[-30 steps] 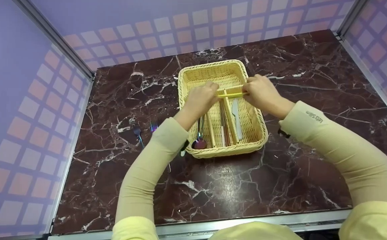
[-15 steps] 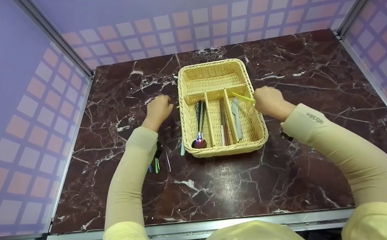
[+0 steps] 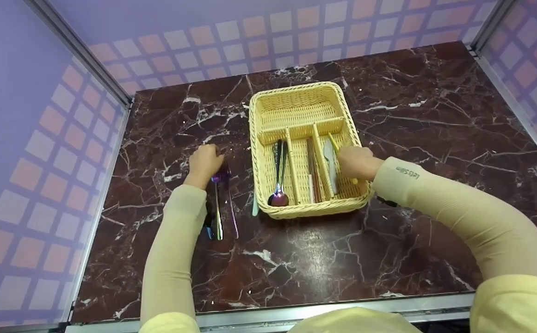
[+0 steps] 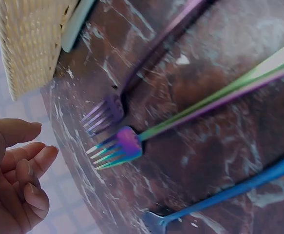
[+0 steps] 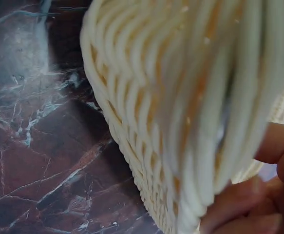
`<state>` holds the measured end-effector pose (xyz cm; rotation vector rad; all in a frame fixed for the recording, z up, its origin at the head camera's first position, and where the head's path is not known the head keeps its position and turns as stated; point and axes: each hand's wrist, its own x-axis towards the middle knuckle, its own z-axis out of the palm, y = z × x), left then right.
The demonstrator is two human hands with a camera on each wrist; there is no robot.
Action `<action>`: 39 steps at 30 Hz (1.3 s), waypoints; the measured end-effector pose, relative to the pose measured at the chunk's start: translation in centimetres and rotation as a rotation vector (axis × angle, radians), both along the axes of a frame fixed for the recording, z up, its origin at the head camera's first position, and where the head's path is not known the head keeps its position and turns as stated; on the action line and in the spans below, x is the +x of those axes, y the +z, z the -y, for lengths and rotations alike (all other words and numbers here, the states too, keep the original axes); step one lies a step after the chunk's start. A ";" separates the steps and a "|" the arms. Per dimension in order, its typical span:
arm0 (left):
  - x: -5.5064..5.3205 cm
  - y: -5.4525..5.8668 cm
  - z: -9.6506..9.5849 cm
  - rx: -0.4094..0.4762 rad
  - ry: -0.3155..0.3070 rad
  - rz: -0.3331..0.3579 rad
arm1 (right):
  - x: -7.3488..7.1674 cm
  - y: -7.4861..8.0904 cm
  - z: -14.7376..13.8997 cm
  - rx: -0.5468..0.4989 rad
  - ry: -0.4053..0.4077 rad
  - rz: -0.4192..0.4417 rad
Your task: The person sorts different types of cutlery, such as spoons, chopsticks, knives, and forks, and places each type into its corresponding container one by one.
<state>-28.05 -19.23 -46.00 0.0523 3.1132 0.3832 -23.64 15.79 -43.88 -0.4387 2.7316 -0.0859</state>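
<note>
My right hand [image 3: 356, 163] holds a slim yellow utensil [image 3: 333, 142] in the right compartment of the wicker cutlery basket [image 3: 255, 152], over a grey knife [image 3: 329, 159]. Its exact kind is unclear. In the right wrist view, the basket wall [image 5: 132, 112] covers much of that hand [image 5: 273, 190]. Over the forks to the basket's left hovers my left hand [image 3: 205, 164], its fingers loosely bent and nothing held. The left wrist view shows that hand [image 4: 20, 180] apart from a rainbow fork [image 4: 129, 142], a purple fork [image 4: 113, 106] and a blue utensil [image 4: 219, 195].
Spoons [image 3: 279, 196] lie in the basket's left compartment and chopsticks [image 3: 312, 173] in the middle one. A pale green handle [image 3: 255, 206] rests on the marbled table [image 3: 416, 240] against the basket. Patterned panels [image 3: 277, 34] enclose the back and sides.
Both hands were at the yellow utensil over the basket. The left hand has let go and moved left to the forks. The right hand has lowered and turned the utensil into the right compartment.
</note>
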 end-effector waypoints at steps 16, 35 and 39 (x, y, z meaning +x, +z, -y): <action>-0.1 -0.4 0.1 0.018 0.011 0.022 | 0.8 -1.0 1.4 0.125 0.110 0.039; 0.9 -0.7 -0.7 0.106 0.019 0.186 | -0.9 3.3 -3.1 -0.341 -0.062 0.126; 1.9 -1.0 -2.1 0.165 -0.026 0.281 | -1.2 4.5 -4.6 -0.384 -0.070 0.056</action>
